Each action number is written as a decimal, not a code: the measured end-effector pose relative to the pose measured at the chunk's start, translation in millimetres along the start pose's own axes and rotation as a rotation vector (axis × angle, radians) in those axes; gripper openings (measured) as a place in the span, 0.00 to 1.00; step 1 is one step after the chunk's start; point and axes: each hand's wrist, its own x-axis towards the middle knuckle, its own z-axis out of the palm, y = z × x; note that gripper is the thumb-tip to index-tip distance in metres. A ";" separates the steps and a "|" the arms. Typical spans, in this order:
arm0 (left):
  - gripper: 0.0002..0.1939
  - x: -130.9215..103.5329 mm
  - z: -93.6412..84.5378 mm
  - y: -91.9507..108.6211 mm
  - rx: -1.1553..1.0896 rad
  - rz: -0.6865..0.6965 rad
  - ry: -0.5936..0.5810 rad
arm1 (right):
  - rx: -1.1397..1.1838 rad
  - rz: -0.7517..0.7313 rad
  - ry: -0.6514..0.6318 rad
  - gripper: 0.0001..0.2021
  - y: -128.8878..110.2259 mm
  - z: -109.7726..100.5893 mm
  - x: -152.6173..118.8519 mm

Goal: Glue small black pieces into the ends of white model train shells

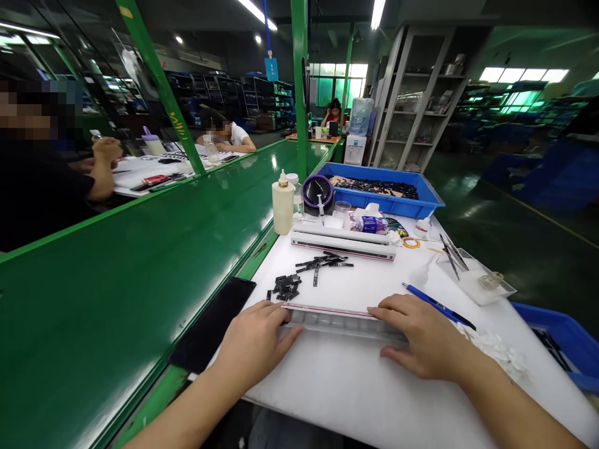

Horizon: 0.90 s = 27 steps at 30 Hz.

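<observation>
A long pale bar with a thin red stripe (337, 321) lies crosswise on the white worktop. Around its left end my left hand (259, 340) is closed, thumb on the near side and fingers on the far side. My right hand (423, 337) grips the right end in the same way. Just beyond the bar are a heap of small black strips (286, 287) and a looser pile of black strips (327, 262). Similar long bars (344, 242) lie side by side farther back. A blue pen (440, 305) rests beyond my right hand.
A cream squeeze bottle (282, 206), a purple-rimmed round container (318, 192) and a blue bin (384, 190) of black pieces stand at the back. Yellow tape (411, 242) and tweezers (450, 257) lie right. A green partition (140, 293) runs along the left; people sit beyond it.
</observation>
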 end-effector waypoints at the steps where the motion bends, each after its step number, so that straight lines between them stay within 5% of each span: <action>1: 0.15 0.5 -2.0 1.5 0.006 -0.010 -0.021 | -0.009 0.006 -0.006 0.25 -0.1 2.2 -1.8; 27: 0.13 21.6 -22.9 6.8 0.141 -0.123 -0.286 | -0.041 0.063 0.034 0.23 12.7 15.4 -9.7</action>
